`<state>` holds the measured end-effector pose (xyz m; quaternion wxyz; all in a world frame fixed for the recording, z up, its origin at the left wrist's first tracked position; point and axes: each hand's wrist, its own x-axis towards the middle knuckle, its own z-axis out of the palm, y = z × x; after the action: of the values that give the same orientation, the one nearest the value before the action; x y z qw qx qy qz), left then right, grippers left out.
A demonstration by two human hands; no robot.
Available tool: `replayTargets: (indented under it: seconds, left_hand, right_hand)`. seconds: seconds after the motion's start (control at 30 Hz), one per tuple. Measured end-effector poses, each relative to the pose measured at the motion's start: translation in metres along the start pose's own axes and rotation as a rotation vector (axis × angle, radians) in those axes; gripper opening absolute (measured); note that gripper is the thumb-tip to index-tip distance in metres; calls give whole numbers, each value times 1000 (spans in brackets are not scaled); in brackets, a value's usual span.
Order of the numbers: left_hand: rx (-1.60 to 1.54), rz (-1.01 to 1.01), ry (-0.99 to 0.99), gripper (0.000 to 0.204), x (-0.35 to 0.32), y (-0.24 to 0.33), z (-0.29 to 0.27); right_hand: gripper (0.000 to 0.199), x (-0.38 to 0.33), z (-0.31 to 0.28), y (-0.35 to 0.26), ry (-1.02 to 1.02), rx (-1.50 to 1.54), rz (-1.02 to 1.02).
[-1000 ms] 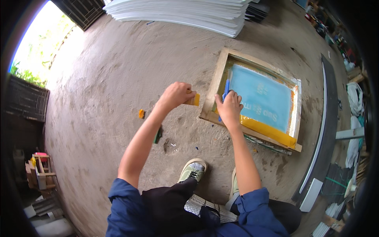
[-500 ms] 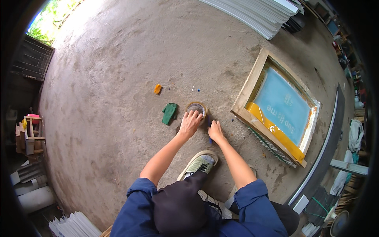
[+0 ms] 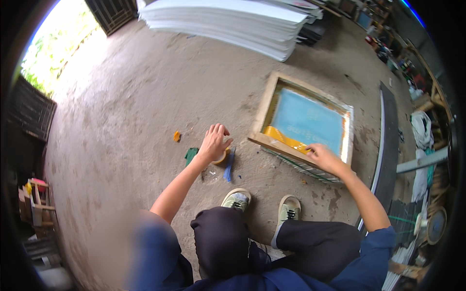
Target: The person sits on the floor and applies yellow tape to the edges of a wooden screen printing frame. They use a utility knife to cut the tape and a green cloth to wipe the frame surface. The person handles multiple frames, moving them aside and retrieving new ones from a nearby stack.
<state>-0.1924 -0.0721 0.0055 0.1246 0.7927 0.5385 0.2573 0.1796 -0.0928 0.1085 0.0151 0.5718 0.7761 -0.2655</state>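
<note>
My left hand (image 3: 215, 142) is raised over a roll of tan tape (image 3: 222, 157), its fingers loosely bent and apart, with nothing seen in them. A narrow blue piece (image 3: 230, 166) lies beside the roll; its kind is unclear. A green scrap (image 3: 191, 155) is partly hidden by my left wrist. My right hand (image 3: 324, 157) reaches to the near edge of a wooden-framed printing screen (image 3: 263, 109) with blue mesh. Its bent fingers look apart, and the fingertips meet a strip of yellow tape (image 3: 286, 140) along that edge. Whether they press on it cannot be made out.
A small orange scrap (image 3: 176, 136) lies on the concrete floor. White sheets (image 3: 228, 24) are stacked at the back. A long dark panel (image 3: 386, 136) lies right of the screen, with clutter beyond. My shoes (image 3: 290, 208) are close in front of me.
My right hand has left the blue piece and moved right onto the screen's edge. My left hand has lifted off the tape roll. The view has shifted, showing more of the white stack.
</note>
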Motion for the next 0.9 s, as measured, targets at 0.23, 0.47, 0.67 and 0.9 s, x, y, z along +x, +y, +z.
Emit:
replayTargets:
  seconds: [0.23, 0.47, 0.67, 0.9]
  left_hand:
    - [203, 114, -296, 28, 48, 64, -29]
    - [382, 158, -499, 31, 74, 102, -19]
    - [263, 185, -565, 34, 112, 84, 25]
    - [245, 291, -740, 28, 163, 76, 82]
  right_hand:
    - [24, -115, -45, 122, 559, 252, 226]
    - [24, -137, 2, 212, 387, 372, 361]
    - [27, -91, 26, 233, 348, 301, 324]
    - [21, -56, 18, 255, 108, 254, 384]
